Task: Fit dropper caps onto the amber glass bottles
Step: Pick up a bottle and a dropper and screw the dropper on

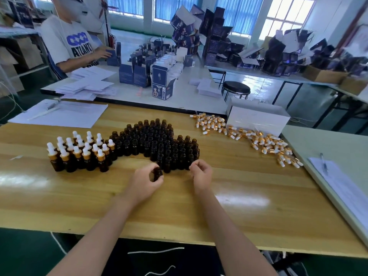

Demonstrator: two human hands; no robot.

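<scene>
Right now the person's left hand (146, 181) holds one small amber bottle (158, 173) just in front of the big bunch of open bottles (159, 142) on the wooden counter (219, 206). Its fingers (146, 168) are curled round the bottle, which has no cap on. The right hand (201, 174) is also just in front of the bunch, near the left hand but not touching it. Its fingers (199, 164) are curled in, and nothing shows inside them. To the left of the bunch, touching it, stand the capped bottles (79, 154) with white tops and gold rings. To the right of the bunch lies a long pile of loose dropper caps (249, 136), beside a white box (258, 118). Behind and to the left of the bunch lies a sheet of paper (59, 114).
</scene>
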